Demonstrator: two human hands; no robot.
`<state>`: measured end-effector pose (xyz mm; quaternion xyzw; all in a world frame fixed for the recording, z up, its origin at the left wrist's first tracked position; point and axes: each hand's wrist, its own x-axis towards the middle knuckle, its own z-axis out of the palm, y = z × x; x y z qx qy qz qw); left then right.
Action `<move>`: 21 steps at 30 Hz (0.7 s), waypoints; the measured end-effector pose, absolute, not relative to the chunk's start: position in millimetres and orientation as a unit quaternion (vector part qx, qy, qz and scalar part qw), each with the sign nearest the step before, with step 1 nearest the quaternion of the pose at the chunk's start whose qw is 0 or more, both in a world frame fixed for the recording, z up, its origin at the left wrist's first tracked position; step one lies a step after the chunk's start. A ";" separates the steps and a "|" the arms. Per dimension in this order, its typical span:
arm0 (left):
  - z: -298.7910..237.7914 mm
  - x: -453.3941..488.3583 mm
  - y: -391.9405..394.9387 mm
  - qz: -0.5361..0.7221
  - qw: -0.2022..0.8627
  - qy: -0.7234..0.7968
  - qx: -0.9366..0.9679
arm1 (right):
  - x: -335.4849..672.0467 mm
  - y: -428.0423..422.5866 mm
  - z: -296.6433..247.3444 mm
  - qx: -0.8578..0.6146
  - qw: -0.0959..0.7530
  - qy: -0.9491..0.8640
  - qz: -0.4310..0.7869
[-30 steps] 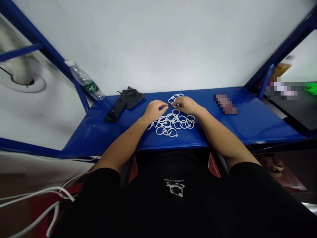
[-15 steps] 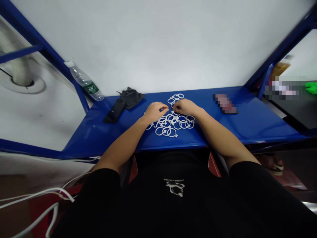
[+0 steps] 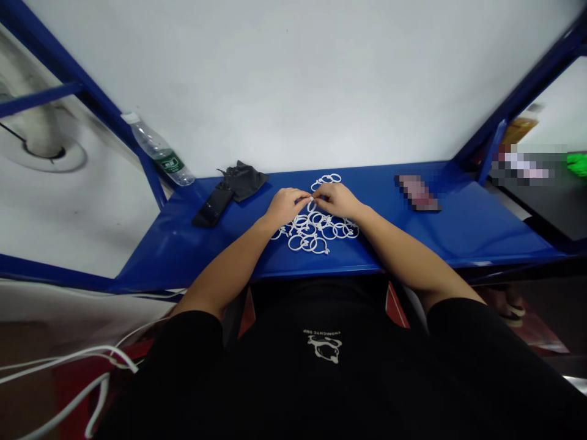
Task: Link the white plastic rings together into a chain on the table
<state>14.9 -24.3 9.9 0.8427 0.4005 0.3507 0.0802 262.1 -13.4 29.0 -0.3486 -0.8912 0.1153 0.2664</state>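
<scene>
A white plastic ring [image 3: 311,206] with a small clasp-like end, like a curtain ring, is held upright between my two hands. My left hand [image 3: 287,206] pinches it from the left, fingertips closed at its top. From the right, my right hand [image 3: 338,200] has its fingertips closed on the same ring, almost touching the left ones. Just below the hands lies a loose pile of similar white rings [image 3: 316,232], several of them overlapping. A smaller group of white rings [image 3: 329,179] lies beyond my right hand, partly hidden by it.
The blue table [image 3: 220,256] backs onto a white wall. On the left are a black phone [image 3: 212,206], a crumpled black bag [image 3: 245,180] and a plastic bottle [image 3: 165,159] leaning against the blue frame. A blurred-out flat object [image 3: 417,192] lies on the right.
My right hand has moved left from the rings near it, and my fingertips have come together. A single ring now stands between them.
</scene>
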 end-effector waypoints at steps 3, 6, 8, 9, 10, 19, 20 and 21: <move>11.2 14.7 -25.4 0.353 0.087 0.401 0.841 | 262.2 -15.3 31.3 -0.327 0.268 -0.897 0.132; 12.2 14.3 -26.4 0.364 0.105 0.401 0.834 | 261.7 -17.5 33.1 -0.321 0.274 -0.895 0.141; 12.3 14.3 -26.4 0.372 0.122 0.403 0.827 | 260.7 -19.2 33.1 -0.320 0.284 -0.893 0.143; 12.1 14.5 -26.2 0.376 0.129 0.403 0.824 | 260.1 -19.9 32.8 -0.318 0.290 -0.891 0.143; 11.9 14.7 -25.8 0.380 0.133 0.403 0.822 | 259.6 -20.5 32.4 -0.316 0.297 -0.890 0.143; 12.6 18.2 -27.5 0.383 0.145 0.409 0.816 | 260.5 -17.1 26.4 -0.288 0.342 -0.880 0.161; 12.9 18.8 -28.1 0.383 0.147 0.410 0.815 | 260.6 -16.6 25.6 -0.288 0.346 -0.878 0.165; 13.1 19.4 -28.7 0.383 0.147 0.411 0.814 | 260.7 -16.2 24.9 -0.289 0.350 -0.875 0.168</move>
